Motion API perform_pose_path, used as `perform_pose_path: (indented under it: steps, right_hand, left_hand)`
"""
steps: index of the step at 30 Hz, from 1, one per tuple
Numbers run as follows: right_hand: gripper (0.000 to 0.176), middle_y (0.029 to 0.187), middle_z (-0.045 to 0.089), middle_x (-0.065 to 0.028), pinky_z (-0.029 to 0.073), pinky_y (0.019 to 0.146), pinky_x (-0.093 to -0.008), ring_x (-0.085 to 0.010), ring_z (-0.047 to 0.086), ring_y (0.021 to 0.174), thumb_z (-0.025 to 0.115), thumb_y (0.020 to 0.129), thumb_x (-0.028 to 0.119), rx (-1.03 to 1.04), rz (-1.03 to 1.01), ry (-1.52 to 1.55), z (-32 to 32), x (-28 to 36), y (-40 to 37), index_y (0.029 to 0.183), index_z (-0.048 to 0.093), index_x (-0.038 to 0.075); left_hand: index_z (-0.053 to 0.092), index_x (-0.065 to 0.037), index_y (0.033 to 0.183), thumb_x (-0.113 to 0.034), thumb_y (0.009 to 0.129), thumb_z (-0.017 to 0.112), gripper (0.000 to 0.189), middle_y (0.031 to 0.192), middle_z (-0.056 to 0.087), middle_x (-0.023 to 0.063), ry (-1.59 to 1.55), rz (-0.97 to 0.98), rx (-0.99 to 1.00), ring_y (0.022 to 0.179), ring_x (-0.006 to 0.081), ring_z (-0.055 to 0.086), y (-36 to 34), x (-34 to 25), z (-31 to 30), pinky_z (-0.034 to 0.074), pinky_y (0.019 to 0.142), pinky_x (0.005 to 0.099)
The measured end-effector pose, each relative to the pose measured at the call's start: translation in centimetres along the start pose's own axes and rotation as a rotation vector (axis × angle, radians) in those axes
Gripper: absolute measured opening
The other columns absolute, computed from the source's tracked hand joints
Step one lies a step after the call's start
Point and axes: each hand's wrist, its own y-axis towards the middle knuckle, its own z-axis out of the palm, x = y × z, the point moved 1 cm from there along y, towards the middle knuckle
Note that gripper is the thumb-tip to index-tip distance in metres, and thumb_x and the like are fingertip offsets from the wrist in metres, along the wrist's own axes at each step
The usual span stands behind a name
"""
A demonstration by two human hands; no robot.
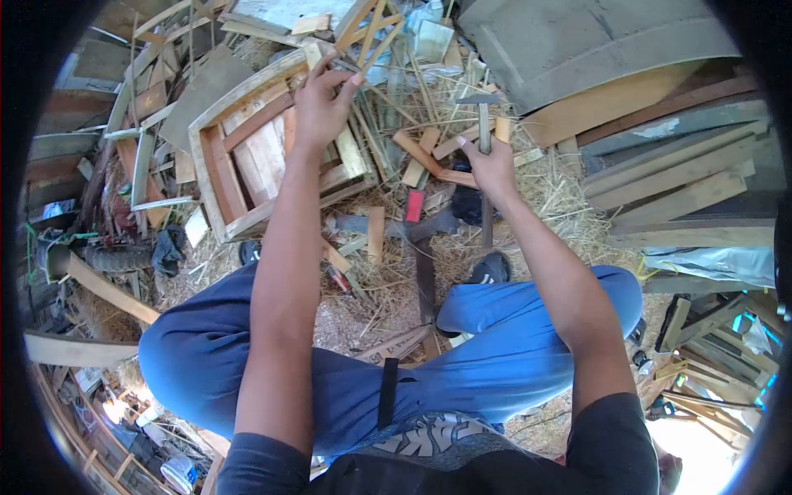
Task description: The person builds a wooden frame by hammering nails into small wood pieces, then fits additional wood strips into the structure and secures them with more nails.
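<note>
My left hand point(320, 103) reaches forward to the far top corner of a wooden crate frame point(268, 148) lying tilted on the straw. Its fingers close on thin wooden slats point(369, 29) at that corner. My right hand point(491, 165) grips the handle of a hammer point(483, 124), held upright with its metal head on top. I sit with both knees in blue trousers point(495, 330) spread wide below my arms.
Loose planks and offcuts point(437, 161) litter the straw between the crate and my feet. An axe with a red mark point(417, 214) lies on the ground. Stacked boards point(676, 181) stand at right and a grey curved panel point(594, 41) at top right.
</note>
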Motion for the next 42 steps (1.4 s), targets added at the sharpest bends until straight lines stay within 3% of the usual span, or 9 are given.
perform_pose_path:
  steps: [2, 6, 14, 17, 20, 24, 28, 35, 42]
  right_hand:
    - [0.035, 0.064, 0.062, -0.0097, 0.051, 0.066, -0.0365, -0.0199, 0.065, 0.066, 0.081, 0.092, 0.033, 0.109, 0.341, -0.106, -0.5, -2.6, 1.3, 0.092, 0.074, -0.001]
    - [0.035, 0.084, 0.074, -0.0237, 0.056, 0.078, -0.0467, -0.0406, 0.074, 0.083, 0.084, 0.085, 0.036, 0.103, 0.086, -0.291, 1.2, -5.6, -0.3, 0.097, 0.079, 0.003]
    - [0.055, 0.118, 0.073, -0.0275, 0.058, 0.095, -0.0472, -0.0413, 0.072, 0.11, 0.087, 0.079, 0.031, 0.36, 0.477, -0.639, 1.2, -8.5, -1.4, 0.119, 0.072, -0.003]
    - [0.052, 0.117, 0.072, -0.0296, 0.058, 0.095, -0.0466, -0.0409, 0.072, 0.112, 0.085, 0.079, 0.033, 0.277, 0.47, -0.578, 1.5, -9.2, -1.6, 0.113, 0.074, -0.004]
    - [0.048, 0.11, 0.074, -0.0296, 0.059, 0.093, -0.0458, -0.0399, 0.073, 0.107, 0.085, 0.076, 0.031, 0.258, 0.416, -0.489, 1.0, -8.5, -0.5, 0.107, 0.076, -0.004]
    - [0.04, 0.095, 0.076, -0.0281, 0.059, 0.085, -0.0451, -0.0388, 0.076, 0.092, 0.086, 0.073, 0.028, 0.159, 0.267, -0.279, -0.7, -3.8, 1.6, 0.096, 0.079, -0.004]
    - [0.037, 0.081, 0.076, -0.0234, 0.058, 0.072, -0.0425, -0.0324, 0.076, 0.074, 0.088, 0.07, 0.028, 0.113, 0.073, -0.192, -4.3, 5.9, 0.7, 0.091, 0.079, -0.003]
    - [0.032, 0.073, 0.074, -0.0168, 0.056, 0.068, -0.0388, -0.0259, 0.073, 0.068, 0.087, 0.072, 0.026, 0.18, -0.014, -0.031, -5.2, 14.1, -4.1, 0.087, 0.079, -0.001]
    - [0.033, 0.069, 0.071, -0.0159, 0.055, 0.067, -0.0398, -0.0245, 0.07, 0.063, 0.088, 0.072, 0.027, 0.204, -0.127, -0.046, -1.0, 15.5, -5.7, 0.085, 0.079, -0.001]
  left_hand:
    - [0.081, -0.007, 0.106, -0.026, 0.098, 0.073, 0.023, 0.127, 0.068, 0.0225, -0.019, -0.024, -0.021, 0.142, 0.0339, 0.052, -0.3, -0.4, 0.4, 0.043, 0.111, 0.041]
    - [0.082, -0.012, 0.105, -0.031, 0.097, 0.074, 0.022, 0.133, 0.068, 0.0176, 0.048, -0.017, -0.031, 0.141, 0.0318, 0.052, -0.1, 0.3, 0.5, 0.039, 0.114, 0.0461]
    - [0.082, -0.015, 0.106, -0.035, 0.095, 0.074, 0.024, 0.123, 0.073, 0.0148, 0.061, 0.0, -0.074, 0.136, 0.0336, 0.056, -0.1, 0.7, 0.5, 0.038, 0.113, 0.048]
    - [0.081, -0.009, 0.109, -0.033, 0.097, 0.073, 0.027, 0.119, 0.074, 0.0158, 0.009, 0.033, -0.047, 0.134, 0.0306, 0.059, 0.1, 0.3, -0.1, 0.043, 0.108, 0.0418]
    - [0.078, 0.002, 0.107, -0.032, 0.103, 0.067, 0.036, 0.098, 0.078, 0.0133, -0.278, -0.203, 0.095, 0.098, 0.0145, 0.068, 0.3, -0.3, -2.3, 0.05, 0.09, 0.0327]
    - [0.076, 0.005, 0.111, -0.033, 0.107, 0.062, 0.041, 0.099, 0.077, 0.0064, -0.106, -0.124, 0.076, 0.098, 0.011, 0.064, 0.5, -5.7, -7.1, 0.049, 0.093, 0.0293]
    - [0.074, 0.006, 0.114, -0.033, 0.106, 0.062, 0.042, 0.102, 0.079, 0.0129, -0.138, -0.142, 0.107, 0.105, 0.0159, 0.072, 0.7, -8.5, -12.0, 0.056, 0.091, 0.0336]
    - [0.073, 0.001, 0.124, -0.041, 0.105, 0.065, 0.046, 0.102, 0.077, 0.0079, 0.142, -0.14, 0.31, 0.099, 0.0115, 0.068, -2.9, -14.4, -21.1, 0.054, 0.088, 0.0329]
    - [0.073, -0.003, 0.128, -0.014, 0.091, 0.083, 0.04, 0.105, 0.078, 0.0078, -0.206, -0.07, 0.192, 0.092, 0.012, 0.071, -7.1, -13.7, -21.8, 0.056, 0.082, 0.0293]
